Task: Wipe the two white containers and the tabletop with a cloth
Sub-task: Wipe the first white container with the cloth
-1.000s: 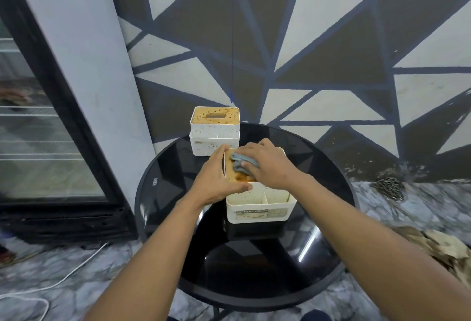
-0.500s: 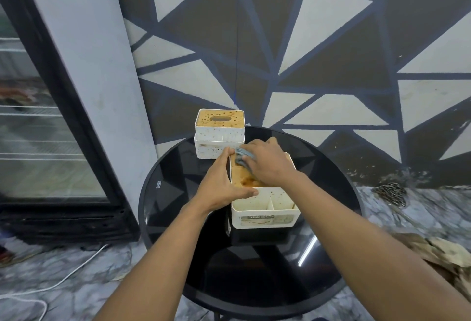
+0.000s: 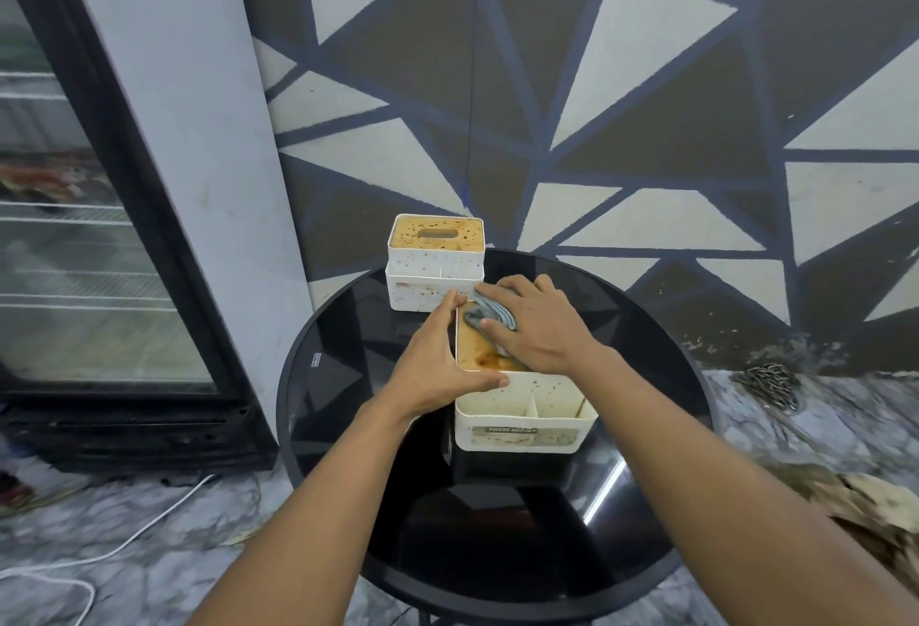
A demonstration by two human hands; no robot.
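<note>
Head view, read from left to right:

- a glass-door fridge (image 3: 74, 237) with a black frame stood at the far left; a white cable (image 3: 149, 528) trailed over the marble floor in front of it;
- a round black glass tabletop (image 3: 338, 377) filled the middle; the wall behind it was painted in triangles;
- the far white container (image 3: 433, 277) sat at the table's back edge, left of centre; its brown lid was speckled and its walls were spotted;
- the left hand (image 3: 437, 369) held the near white container (image 3: 527, 436) at its left side; the fingers lay along the left wall and the thumb hooked over the top edge, so the box was pinched between them;
- the near white container stood about mid-table, just in front of the far one; its brown top was smeared, its front compartments were open, and a label on the front wall read "TISSUE" followed by a word I could not read in full;
- a grey cloth (image 3: 490, 314) lay bunched on the back of that stained top;
- the right hand (image 3: 542, 332) pressed down on the cloth with fingers stretched flat and thumb laid across it; no curl around it showed;
- a chain (image 3: 768, 382) lay on the floor to the right; blurred brown debris (image 3: 870, 501) lay nearer.
</note>
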